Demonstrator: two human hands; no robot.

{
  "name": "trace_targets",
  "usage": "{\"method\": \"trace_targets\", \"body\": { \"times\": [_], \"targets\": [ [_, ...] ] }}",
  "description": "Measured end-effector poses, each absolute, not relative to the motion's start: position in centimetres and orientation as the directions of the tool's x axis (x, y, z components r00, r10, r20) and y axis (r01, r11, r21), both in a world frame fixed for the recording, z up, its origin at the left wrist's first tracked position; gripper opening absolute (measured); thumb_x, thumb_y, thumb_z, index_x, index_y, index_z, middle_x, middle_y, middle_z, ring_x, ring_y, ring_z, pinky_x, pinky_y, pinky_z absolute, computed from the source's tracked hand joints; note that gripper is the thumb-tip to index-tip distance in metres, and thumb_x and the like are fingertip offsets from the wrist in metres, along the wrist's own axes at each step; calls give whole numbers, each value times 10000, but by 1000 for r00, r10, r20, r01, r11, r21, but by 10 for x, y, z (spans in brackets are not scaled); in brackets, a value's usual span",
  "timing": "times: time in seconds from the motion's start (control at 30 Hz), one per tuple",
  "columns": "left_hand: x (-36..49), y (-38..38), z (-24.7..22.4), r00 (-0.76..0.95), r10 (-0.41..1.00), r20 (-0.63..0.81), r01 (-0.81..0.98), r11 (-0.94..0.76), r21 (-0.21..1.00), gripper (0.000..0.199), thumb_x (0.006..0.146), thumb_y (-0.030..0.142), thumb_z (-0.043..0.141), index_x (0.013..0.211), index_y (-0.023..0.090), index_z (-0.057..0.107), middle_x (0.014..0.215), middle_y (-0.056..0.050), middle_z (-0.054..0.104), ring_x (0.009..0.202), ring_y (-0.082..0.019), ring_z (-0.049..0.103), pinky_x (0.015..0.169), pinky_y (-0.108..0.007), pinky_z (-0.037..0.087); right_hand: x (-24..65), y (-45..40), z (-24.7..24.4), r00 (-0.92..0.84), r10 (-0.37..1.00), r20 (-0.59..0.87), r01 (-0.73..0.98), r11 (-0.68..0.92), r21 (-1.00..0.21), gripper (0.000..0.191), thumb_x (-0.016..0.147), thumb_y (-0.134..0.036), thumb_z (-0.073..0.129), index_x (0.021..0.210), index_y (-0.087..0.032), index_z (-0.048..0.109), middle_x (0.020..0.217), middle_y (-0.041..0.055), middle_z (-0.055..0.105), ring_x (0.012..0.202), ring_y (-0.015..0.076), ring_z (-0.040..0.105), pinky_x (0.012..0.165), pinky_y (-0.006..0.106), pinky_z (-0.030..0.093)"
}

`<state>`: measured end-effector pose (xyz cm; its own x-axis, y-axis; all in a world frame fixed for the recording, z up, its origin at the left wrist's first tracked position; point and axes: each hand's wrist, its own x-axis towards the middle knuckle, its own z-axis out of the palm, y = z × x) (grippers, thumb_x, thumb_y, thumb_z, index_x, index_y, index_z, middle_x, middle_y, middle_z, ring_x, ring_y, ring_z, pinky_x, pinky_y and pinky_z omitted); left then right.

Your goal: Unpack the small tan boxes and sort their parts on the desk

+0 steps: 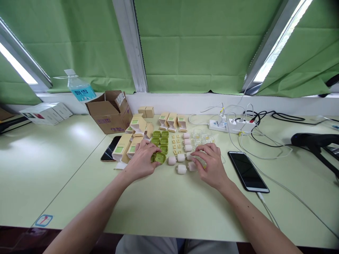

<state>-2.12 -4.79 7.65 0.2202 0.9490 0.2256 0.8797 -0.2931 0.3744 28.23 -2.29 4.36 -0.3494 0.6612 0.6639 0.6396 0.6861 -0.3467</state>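
Note:
My left hand (144,158) reaches over the lower left of two columns of small green trays (164,141), its fingers closed on a green tray (160,157) at the near end. Right of the trays lie small yellow pieces (176,144) in two columns. My right hand (209,163) is at the right end of several white rounded pieces (181,169); its thumb and forefinger are close around one white piece (189,156). Clear cups (198,135) stand behind my right hand, partly hidden by it. Opened cream boxes (122,148) stand left of the trays.
A cardboard box (108,114), a bottle (81,88) and white boxes (46,113) stand at the back left. Phones lie left (109,150) and right (249,171). A power strip (233,126) with tangled cables is at the back right.

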Motion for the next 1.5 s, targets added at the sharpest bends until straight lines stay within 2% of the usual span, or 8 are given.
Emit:
{"method": "trace_targets", "body": {
  "times": [0.4, 0.7, 1.0, 1.13, 1.23, 1.37, 1.5],
  "targets": [
    [-18, -48, 67, 257, 941, 219, 903, -314, 293, 342, 829, 282, 827, 1167, 256, 784, 1136, -88, 790, 1257, -410, 570, 1045, -582, 445, 281, -27, 45, -393, 622, 677, 635, 716, -290, 154, 982, -178, 639, 1026, -221, 780, 1107, 90, 737, 1091, 299, 554, 884, 461, 403],
    [-18, -49, 64, 294, 930, 220, 920, -338, 199, 307, 850, 318, 825, 1147, 250, 783, 1085, -95, 774, 1213, -405, 581, 1011, -568, 455, 285, -24, 43, -388, 647, 656, 678, 683, -272, 150, 1000, -208, 640, 1019, -240, 786, 1105, 87, 740, 1084, 301, 569, 879, 463, 411],
    [-19, -49, 63, 279, 931, 235, 914, -333, 232, 352, 818, 314, 863, 1157, 259, 787, 1068, -101, 763, 1223, -415, 579, 1028, -579, 457, 285, -23, 43, -394, 650, 649, 685, 679, -264, 159, 1005, -209, 632, 1004, -235, 788, 1098, 87, 743, 1083, 300, 565, 885, 468, 404],
    [-21, -49, 73, 255, 942, 219, 911, -309, 271, 377, 863, 406, 829, 1203, 252, 779, 1139, -102, 764, 1243, -406, 576, 1029, -572, 474, 286, -23, 43, -397, 645, 653, 689, 679, -251, 154, 992, -195, 644, 1002, -230, 794, 1103, 89, 746, 1081, 298, 562, 883, 469, 406],
    [-30, -47, 80, 202, 935, 293, 892, -299, 340, 307, 930, 472, 740, 1134, 247, 787, 1146, -103, 774, 1258, -388, 567, 1058, -565, 480, 287, -23, 43, -397, 637, 661, 694, 680, -238, 147, 989, -196, 646, 998, -232, 789, 1103, 85, 745, 1079, 297, 561, 876, 464, 398],
    [-46, -39, 85, 61, 872, 485, 887, -270, 374, 177, 972, 352, 632, 984, 240, 768, 1030, -77, 795, 1169, -338, 588, 1038, -516, 503, 287, -22, 43, -396, 615, 682, 690, 689, -221, 150, 999, -197, 633, 982, -226, 780, 1083, 87, 750, 1065, 297, 561, 860, 458, 390],
    [-62, -33, 85, -97, 787, 609, 903, -188, 387, 169, 978, 296, 594, 961, 244, 754, 998, -67, 794, 1135, -320, 596, 1002, -481, 516, 288, -20, 42, -397, 590, 703, 688, 699, -198, 169, 1001, -169, 621, 953, -220, 774, 1051, 88, 758, 1047, 294, 564, 841, 454, 387]
  ]
}}
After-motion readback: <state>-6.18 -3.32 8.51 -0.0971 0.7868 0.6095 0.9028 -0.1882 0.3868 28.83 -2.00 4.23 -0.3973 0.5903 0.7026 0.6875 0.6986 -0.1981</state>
